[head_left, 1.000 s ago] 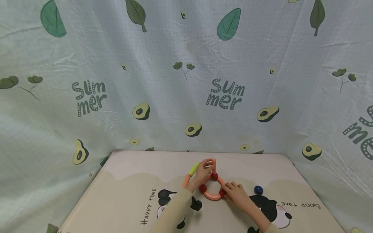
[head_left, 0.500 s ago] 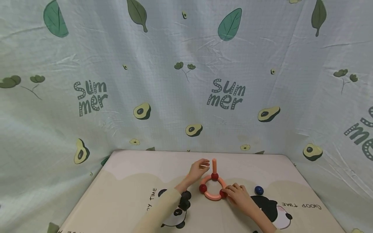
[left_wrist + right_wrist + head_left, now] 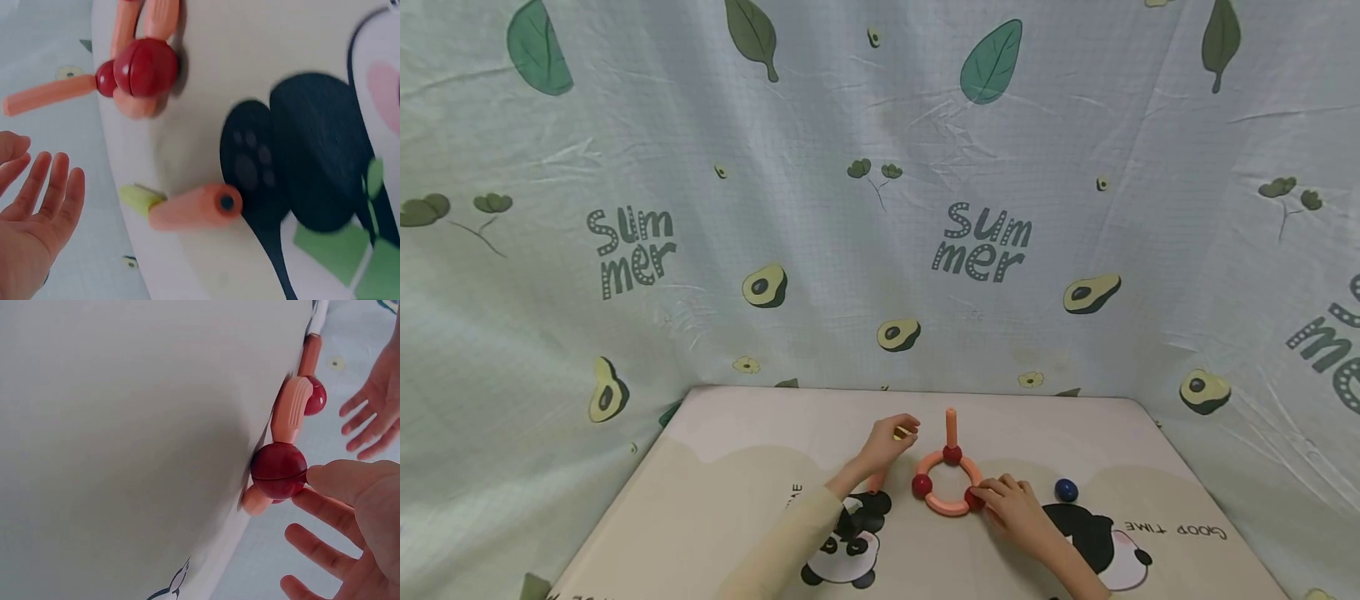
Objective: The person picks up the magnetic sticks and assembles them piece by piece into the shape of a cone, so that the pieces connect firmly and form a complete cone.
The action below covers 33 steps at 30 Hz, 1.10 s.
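A ring of orange curved pieces (image 3: pixel 946 503) joined by three red balls lies on the mat, with an orange stick (image 3: pixel 951 424) standing upright on the far red ball (image 3: pixel 952 454). My left hand (image 3: pixel 889 439) hovers open left of the ring, fingers straight in the left wrist view (image 3: pixel 37 206), just above a yellow-green piece (image 3: pixel 139 199) joined end to end with an orange stick (image 3: pixel 190 207) lying on the mat. My right hand (image 3: pixel 1011 507) rests by the ring's near right side, its thumb (image 3: pixel 340 481) touching a red ball (image 3: pixel 279 470), fingers spread.
A dark blue ball (image 3: pixel 1064 489) lies on the mat right of the right hand. The cream mat (image 3: pixel 737 467) has panda prints and ends at a leaf-and-avocado curtain (image 3: pixel 850 208) behind and on both sides.
My left hand let go of the upright orange stick and moved left and down over the yellow-green and orange stick. The right hand stayed at the ring.
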{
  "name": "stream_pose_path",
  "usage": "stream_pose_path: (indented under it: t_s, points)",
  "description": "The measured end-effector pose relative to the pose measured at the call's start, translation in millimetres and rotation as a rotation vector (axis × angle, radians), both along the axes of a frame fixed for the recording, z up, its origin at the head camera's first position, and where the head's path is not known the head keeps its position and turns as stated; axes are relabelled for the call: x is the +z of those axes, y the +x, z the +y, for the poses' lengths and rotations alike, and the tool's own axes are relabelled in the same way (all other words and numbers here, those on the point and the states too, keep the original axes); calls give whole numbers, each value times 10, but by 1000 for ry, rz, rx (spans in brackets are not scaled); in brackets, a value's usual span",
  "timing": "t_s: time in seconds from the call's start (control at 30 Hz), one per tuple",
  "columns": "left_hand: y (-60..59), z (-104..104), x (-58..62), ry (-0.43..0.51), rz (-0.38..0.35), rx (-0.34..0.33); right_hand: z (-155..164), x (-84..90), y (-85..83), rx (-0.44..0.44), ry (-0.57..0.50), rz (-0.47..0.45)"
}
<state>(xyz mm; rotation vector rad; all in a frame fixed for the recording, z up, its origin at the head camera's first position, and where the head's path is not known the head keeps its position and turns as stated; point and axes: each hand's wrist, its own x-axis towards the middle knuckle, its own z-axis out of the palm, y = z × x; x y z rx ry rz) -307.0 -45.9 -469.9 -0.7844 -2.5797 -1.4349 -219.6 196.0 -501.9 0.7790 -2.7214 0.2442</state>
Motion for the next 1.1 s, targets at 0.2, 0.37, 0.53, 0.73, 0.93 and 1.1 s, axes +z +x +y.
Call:
stream_pose_path:
  t_s: [0.2,0.37,0.53,0.73,0.93,1.1]
  points:
    - [-13,-121,-31,-89,23,3,-5,-7,-1,-13,-2,-7]
    - [-10,-203,-70,-132,3,27,-8,-7,-9,-15,5,-20]
    - [-313,-336,-528,-66,22,20,-18,5,-18,-19,11,-39]
    - [-995,-503,-1619,-20,51,43,-16,-1,-22,-25,25,-51]
    - [-1169,-568,-1971,67,-132,56,-18,6,-17,-24,26,-53]
    - [-1230,-595,-2076,22,-188,111,-19,12,-13,-23,23,-40]
